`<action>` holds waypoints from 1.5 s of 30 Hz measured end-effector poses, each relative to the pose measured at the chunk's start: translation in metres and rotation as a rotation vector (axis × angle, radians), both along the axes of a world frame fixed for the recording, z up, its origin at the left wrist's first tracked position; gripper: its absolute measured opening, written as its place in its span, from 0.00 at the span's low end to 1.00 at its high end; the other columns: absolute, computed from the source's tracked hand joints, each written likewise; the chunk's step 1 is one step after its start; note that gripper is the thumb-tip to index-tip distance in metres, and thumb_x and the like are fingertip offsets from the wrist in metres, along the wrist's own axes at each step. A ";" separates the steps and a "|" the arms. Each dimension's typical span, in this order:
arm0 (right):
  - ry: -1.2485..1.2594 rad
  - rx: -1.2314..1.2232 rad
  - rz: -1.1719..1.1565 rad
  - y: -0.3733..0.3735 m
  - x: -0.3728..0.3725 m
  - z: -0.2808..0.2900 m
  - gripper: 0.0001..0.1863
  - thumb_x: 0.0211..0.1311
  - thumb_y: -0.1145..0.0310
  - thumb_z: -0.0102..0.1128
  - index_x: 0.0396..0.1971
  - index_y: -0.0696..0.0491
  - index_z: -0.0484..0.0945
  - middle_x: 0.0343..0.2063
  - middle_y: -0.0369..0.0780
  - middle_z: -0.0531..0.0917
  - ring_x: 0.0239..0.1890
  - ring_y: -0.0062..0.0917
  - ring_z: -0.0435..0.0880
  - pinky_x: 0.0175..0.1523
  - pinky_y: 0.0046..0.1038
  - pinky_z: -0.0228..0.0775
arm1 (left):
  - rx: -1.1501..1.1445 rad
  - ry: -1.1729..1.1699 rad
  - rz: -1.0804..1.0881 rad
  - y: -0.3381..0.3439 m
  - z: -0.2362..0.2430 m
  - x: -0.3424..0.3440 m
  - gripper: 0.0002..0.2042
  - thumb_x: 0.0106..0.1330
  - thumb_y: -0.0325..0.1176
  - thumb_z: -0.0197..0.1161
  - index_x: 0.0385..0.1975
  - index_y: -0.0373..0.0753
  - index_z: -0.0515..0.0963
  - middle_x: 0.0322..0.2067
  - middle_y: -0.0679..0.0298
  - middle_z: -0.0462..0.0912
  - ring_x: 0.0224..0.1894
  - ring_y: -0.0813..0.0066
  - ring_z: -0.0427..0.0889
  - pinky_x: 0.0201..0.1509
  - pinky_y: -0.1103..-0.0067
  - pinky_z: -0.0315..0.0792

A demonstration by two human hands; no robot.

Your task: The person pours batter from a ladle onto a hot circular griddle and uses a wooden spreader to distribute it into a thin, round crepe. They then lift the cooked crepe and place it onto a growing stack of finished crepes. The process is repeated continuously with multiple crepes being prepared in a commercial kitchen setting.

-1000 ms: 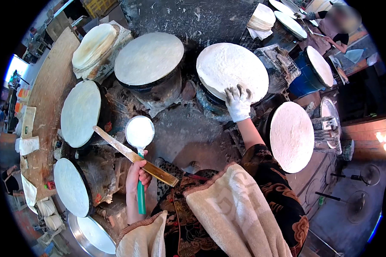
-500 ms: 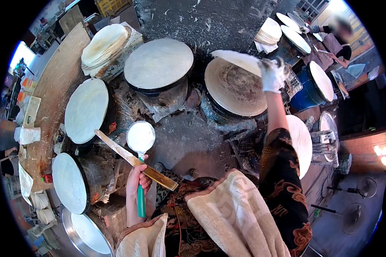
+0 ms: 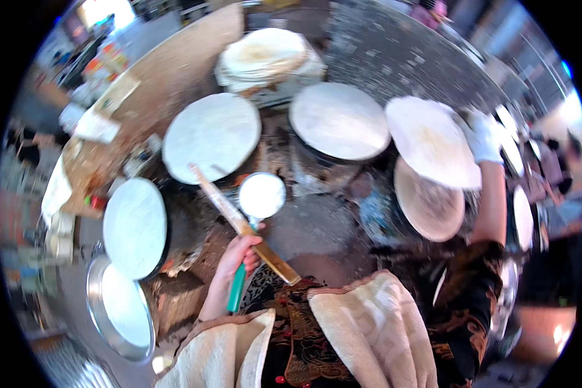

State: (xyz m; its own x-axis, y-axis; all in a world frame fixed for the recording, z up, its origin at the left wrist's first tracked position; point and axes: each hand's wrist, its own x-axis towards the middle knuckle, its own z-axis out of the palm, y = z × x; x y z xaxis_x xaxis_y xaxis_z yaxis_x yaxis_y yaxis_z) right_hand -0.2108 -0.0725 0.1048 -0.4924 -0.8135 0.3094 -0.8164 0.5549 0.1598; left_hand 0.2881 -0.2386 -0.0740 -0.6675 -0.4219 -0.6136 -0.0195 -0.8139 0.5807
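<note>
Left hand: closed round ladle and stick. Gloved right hand: holding sheet near its right edge, blurred. Sheet overhangs far edge of griddle; contact there unclear.

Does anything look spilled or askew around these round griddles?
No clear spill shows, though it's blurry. The white sheet in the gloved right hand hangs askew, overlapping part of the brown griddle, which stands out beside the white-topped griddle.
</note>
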 end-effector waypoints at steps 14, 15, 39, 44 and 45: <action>-0.038 0.026 0.177 -0.322 0.128 0.042 0.16 0.54 0.58 0.51 0.32 0.53 0.81 0.34 0.51 0.81 0.40 0.45 0.80 0.47 0.41 0.71 | 0.025 0.014 0.212 -0.092 0.019 0.068 0.17 0.61 0.26 0.54 0.51 0.42 0.66 0.10 0.74 0.60 0.07 0.84 0.58 0.09 0.86 0.55; -0.085 -0.019 0.195 -0.355 0.130 0.042 0.17 0.54 0.57 0.51 0.34 0.53 0.81 0.36 0.51 0.80 0.41 0.44 0.79 0.48 0.40 0.70 | 0.022 -0.034 0.283 -0.092 0.014 0.074 0.18 0.61 0.26 0.54 0.51 0.43 0.66 0.10 0.74 0.60 0.07 0.84 0.58 0.08 0.86 0.55; -1.138 -0.622 -0.834 -0.603 -0.103 -0.256 0.25 0.54 0.53 0.57 0.37 0.63 0.79 0.36 0.44 0.83 0.40 0.33 0.82 0.43 0.34 0.71 | 0.176 0.071 0.816 -0.197 0.028 -0.017 0.18 0.62 0.29 0.51 0.53 0.42 0.67 0.08 0.76 0.58 0.06 0.87 0.59 0.06 0.88 0.58; -1.236 -0.616 -0.769 -0.605 -0.149 -0.281 0.28 0.50 0.51 0.61 0.41 0.61 0.79 0.42 0.45 0.82 0.40 0.33 0.82 0.46 0.32 0.71 | 0.168 0.083 0.814 -0.214 0.032 -0.033 0.20 0.61 0.28 0.52 0.55 0.41 0.65 0.08 0.75 0.56 0.05 0.85 0.57 0.06 0.87 0.56; -1.267 -0.610 -0.774 -0.606 -0.142 -0.274 0.28 0.50 0.50 0.61 0.41 0.61 0.79 0.42 0.45 0.82 0.40 0.34 0.82 0.46 0.32 0.71 | 0.156 0.078 0.813 -0.215 0.033 -0.034 0.20 0.61 0.28 0.52 0.55 0.40 0.64 0.08 0.75 0.56 0.05 0.85 0.57 0.06 0.87 0.55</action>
State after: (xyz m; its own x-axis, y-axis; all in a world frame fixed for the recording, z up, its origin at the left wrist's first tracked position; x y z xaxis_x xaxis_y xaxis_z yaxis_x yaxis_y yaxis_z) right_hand -0.3523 -0.6783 -0.1688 -0.8868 -0.1724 -0.4289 0.2497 0.6022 -0.7583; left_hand 0.2542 -0.4532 -0.0412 -0.2343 -0.7047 -0.6697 0.6451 -0.6280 0.4352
